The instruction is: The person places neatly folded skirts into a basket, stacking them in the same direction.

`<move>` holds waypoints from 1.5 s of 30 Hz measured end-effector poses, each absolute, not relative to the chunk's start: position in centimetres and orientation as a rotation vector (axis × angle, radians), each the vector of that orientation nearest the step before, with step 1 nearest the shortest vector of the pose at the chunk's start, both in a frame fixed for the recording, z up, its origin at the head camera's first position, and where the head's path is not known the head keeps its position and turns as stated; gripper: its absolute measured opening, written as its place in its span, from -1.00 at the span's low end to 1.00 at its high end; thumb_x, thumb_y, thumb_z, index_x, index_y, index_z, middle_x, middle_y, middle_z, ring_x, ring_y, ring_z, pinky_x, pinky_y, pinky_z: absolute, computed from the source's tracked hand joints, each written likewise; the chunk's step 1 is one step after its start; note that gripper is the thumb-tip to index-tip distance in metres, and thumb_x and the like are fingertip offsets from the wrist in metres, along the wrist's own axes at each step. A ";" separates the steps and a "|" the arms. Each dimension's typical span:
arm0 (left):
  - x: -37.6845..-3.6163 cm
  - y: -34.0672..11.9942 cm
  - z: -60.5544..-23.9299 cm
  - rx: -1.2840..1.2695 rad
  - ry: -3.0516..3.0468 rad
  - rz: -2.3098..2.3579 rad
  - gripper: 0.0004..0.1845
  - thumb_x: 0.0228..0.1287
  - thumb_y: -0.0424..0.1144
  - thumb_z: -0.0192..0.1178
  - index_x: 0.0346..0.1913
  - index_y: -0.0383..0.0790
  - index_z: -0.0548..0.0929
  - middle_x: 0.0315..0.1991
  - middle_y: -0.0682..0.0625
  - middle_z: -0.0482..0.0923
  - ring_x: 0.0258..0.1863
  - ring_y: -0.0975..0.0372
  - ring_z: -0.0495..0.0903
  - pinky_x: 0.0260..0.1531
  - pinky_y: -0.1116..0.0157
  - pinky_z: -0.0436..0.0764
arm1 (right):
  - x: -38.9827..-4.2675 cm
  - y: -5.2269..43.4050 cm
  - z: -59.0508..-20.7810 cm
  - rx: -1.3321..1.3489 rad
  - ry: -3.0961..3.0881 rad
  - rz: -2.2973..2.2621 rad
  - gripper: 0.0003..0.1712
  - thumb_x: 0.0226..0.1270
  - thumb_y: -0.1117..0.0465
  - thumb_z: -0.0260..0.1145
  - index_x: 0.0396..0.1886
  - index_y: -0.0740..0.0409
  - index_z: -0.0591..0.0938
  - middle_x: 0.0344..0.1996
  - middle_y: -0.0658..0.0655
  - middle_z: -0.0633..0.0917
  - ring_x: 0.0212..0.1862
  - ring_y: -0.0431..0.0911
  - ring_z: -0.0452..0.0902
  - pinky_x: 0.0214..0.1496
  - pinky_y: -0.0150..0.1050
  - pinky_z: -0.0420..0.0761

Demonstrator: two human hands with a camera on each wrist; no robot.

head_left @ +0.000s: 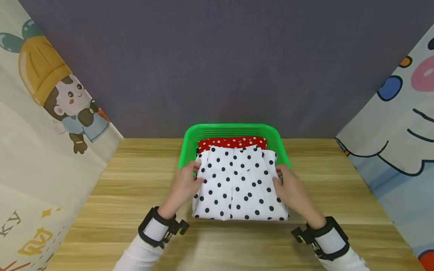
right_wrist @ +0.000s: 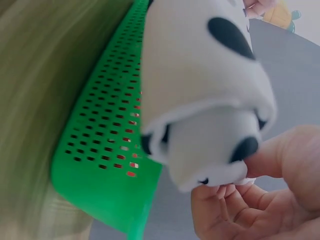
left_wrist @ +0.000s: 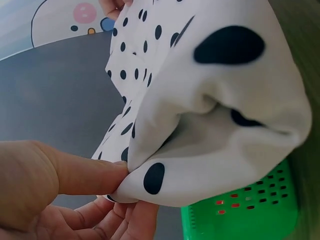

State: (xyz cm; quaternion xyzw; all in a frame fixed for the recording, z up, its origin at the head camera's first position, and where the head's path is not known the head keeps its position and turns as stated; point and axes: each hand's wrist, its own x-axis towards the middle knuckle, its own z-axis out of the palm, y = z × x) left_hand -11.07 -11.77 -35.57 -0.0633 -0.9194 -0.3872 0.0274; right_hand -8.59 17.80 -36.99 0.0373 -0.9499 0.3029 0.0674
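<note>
A folded white cloth with black polka dots (head_left: pixel 237 188) is held up between both hands, over the front part of a green plastic basket (head_left: pixel 234 127). My left hand (head_left: pixel 184 182) pinches its left edge between thumb and fingers; in the left wrist view the thumb (left_wrist: pixel 90 175) presses on the folded layers. On the opposite edge my right hand (head_left: pixel 292 188) pinches the cloth the same way, and the right wrist view shows the rolled side fold (right_wrist: pixel 215 145). A red cloth with white dots (head_left: pixel 234 142) lies in the basket, partly hidden behind the white one.
The basket stands on a wood-grain table (head_left: pixel 142 180) against a dark grey wall panel (head_left: pixel 217 67). Cartoon-printed sheets flank it at the left (head_left: pixel 44 150) and right (head_left: pixel 400 143). The basket's perforated side (right_wrist: pixel 107 125) shows below the cloth in the right wrist view.
</note>
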 end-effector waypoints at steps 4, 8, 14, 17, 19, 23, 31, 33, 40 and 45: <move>-12.0 -11.7 -34.8 -0.213 -2.835 -1.139 -0.64 0.00 -0.43 0.27 -0.07 -0.35 0.52 -0.27 -0.13 0.59 -0.53 0.21 0.44 -0.57 0.37 0.42 | -9.5 17.9 -36.5 0.118 -2.869 0.916 -0.64 0.27 0.33 0.11 0.04 0.39 0.37 -0.29 0.27 0.53 -0.41 -0.05 0.41 -0.50 -0.31 0.44; -12.9 -11.6 -34.2 -0.223 -2.851 -1.104 -0.62 0.01 -0.42 0.26 -0.04 -0.34 0.52 -0.24 -0.12 0.60 -0.51 0.20 0.46 -0.51 0.35 0.43 | -10.4 18.1 -36.2 0.130 -2.863 0.904 -0.64 0.27 0.32 0.10 0.03 0.41 0.37 -0.29 0.29 0.53 -0.43 -0.04 0.41 -0.52 -0.30 0.43; -14.5 -11.5 -33.9 -0.229 -2.895 -1.062 -0.59 0.02 -0.38 0.24 0.00 -0.33 0.52 -0.19 -0.13 0.60 -0.37 0.14 0.53 -0.36 0.28 0.50 | -11.7 18.4 -35.9 0.131 -2.870 0.909 -0.64 0.28 0.33 0.08 0.02 0.42 0.37 -0.27 0.31 0.54 -0.44 -0.04 0.41 -0.52 -0.29 0.42; -15.2 -11.6 -33.7 -0.225 -2.930 -1.079 -0.57 0.05 -0.36 0.23 0.04 -0.33 0.50 -0.18 -0.13 0.58 -0.30 0.12 0.54 -0.34 0.27 0.52 | -12.3 18.5 -35.7 0.132 -2.886 0.915 -0.63 0.30 0.31 0.06 0.04 0.42 0.36 -0.24 0.32 0.53 -0.43 -0.03 0.41 -0.50 -0.29 0.42; -15.8 -11.6 -33.6 -0.223 -2.945 -1.098 -0.58 0.07 -0.35 0.23 0.04 -0.34 0.49 -0.17 -0.13 0.58 -0.26 0.10 0.54 -0.33 0.27 0.54 | -12.8 18.6 -35.6 0.137 -2.900 0.917 -0.62 0.31 0.29 0.05 0.06 0.42 0.35 -0.23 0.32 0.53 -0.42 -0.02 0.41 -0.48 -0.28 0.42; -16.8 -11.6 -33.3 -0.215 -2.964 -1.102 -0.62 0.08 -0.35 0.22 0.01 -0.33 0.49 -0.14 -0.16 0.57 -0.17 0.06 0.54 -0.25 0.23 0.56 | -13.7 18.6 -35.1 0.156 -2.926 0.903 -0.59 0.32 0.28 0.01 0.10 0.43 0.33 -0.21 0.33 0.52 -0.40 -0.02 0.41 -0.43 -0.28 0.42; -18.6 -11.4 -32.7 -0.203 -2.999 -1.132 -0.64 0.08 -0.37 0.18 -0.01 -0.34 0.48 -0.15 -0.17 0.54 -0.19 0.05 0.53 -0.28 0.26 0.55 | -15.6 18.6 -34.4 0.119 -2.991 0.899 -0.55 0.34 0.26 -0.02 0.15 0.43 0.28 -0.14 0.37 0.51 -0.34 0.02 0.45 -0.40 -0.25 0.48; -19.0 -11.4 -32.6 -0.207 -3.007 -1.134 -0.65 0.07 -0.37 0.17 -0.03 -0.33 0.48 -0.19 -0.15 0.53 -0.25 0.08 0.51 -0.35 0.29 0.54 | -16.1 18.6 -34.4 0.111 -3.003 0.899 -0.54 0.34 0.25 -0.02 0.16 0.43 0.28 -0.12 0.39 0.50 -0.32 0.03 0.47 -0.38 -0.24 0.50; -20.1 -11.3 -32.4 -0.222 -3.001 -1.124 -0.73 0.02 -0.42 0.13 -0.15 -0.31 0.49 -0.34 -0.10 0.45 -0.47 0.17 0.43 -0.59 0.40 0.41 | -17.6 18.8 -34.2 0.115 -3.027 0.891 -0.53 0.35 0.24 -0.04 0.16 0.43 0.27 -0.09 0.41 0.50 -0.29 0.07 0.49 -0.40 -0.24 0.51; -20.8 -11.1 -32.3 -0.215 -3.004 -1.117 -0.72 0.03 -0.42 0.13 -0.12 -0.32 0.50 -0.33 -0.10 0.48 -0.47 0.19 0.44 -0.60 0.42 0.42 | -18.4 18.9 -34.1 0.086 -3.048 0.880 -0.53 0.35 0.21 -0.05 0.18 0.40 0.26 -0.06 0.39 0.49 -0.20 0.12 0.48 -0.32 -0.17 0.53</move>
